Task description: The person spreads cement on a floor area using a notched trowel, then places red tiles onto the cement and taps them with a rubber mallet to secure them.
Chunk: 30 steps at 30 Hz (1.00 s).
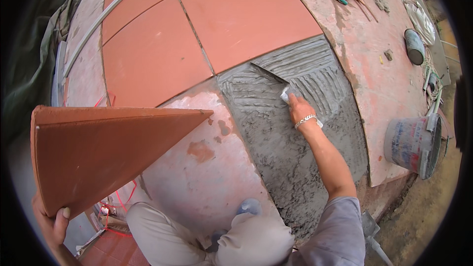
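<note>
The right hand (299, 110) grips a trowel (270, 73) at ridged cement (320, 81) — the left hand (53, 222) holds a tilted red tile (103, 155).

1. The right hand (298, 108) is bare, its wrist circled by a silver-coloured bracelet (305, 120) of chunky, chain-like links.
2. The right forearm (325, 155) is bare to about the elbow, where a short, loose grey sleeve (332, 231) begins, its cloth softly creased.
3. The left hand (55, 222) is bare too, a pale thumbnail showing.
4. The trousers (256, 242) are light beige, plain and roomy, wrinkled around the knees.
5. A rounded, grey-blue shoe toe (250, 206) shows beyond one knee.
</note>
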Available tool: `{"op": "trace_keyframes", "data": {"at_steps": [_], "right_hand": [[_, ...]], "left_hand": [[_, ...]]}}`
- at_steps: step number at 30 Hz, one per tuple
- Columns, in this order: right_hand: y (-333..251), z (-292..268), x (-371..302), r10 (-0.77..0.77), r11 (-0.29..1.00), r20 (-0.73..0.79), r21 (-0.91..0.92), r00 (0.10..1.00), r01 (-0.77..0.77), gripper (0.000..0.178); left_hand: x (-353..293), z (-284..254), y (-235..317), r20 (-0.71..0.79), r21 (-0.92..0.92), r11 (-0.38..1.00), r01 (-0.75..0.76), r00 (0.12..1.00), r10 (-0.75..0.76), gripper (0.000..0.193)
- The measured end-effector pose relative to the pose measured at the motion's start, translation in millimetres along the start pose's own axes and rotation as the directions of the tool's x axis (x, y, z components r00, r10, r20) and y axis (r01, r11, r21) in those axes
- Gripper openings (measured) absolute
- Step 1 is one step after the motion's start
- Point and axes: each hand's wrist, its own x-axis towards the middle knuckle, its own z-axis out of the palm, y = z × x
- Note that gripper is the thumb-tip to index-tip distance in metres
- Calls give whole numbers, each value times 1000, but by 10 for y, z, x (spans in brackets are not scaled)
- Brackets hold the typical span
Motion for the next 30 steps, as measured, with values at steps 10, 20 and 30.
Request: {"op": "trace_keyframes", "data": {"at_steps": [10, 20, 30], "right_hand": [[-24, -136, 131, -350, 936, 149, 4, 925, 353, 23], [391, -299, -781, -407, 892, 282, -83, 869, 444, 31], [719, -292, -1645, -308, 927, 326, -111, 894, 359, 37]], "left_hand": [[-62, -24, -38, 7, 0, 999, 37, 999, -37, 47], [-225, -130, -205, 62, 61, 988, 144, 987, -148, 58], [-159, -81, -120, 35, 44, 987, 154, 987, -155, 60]]}}
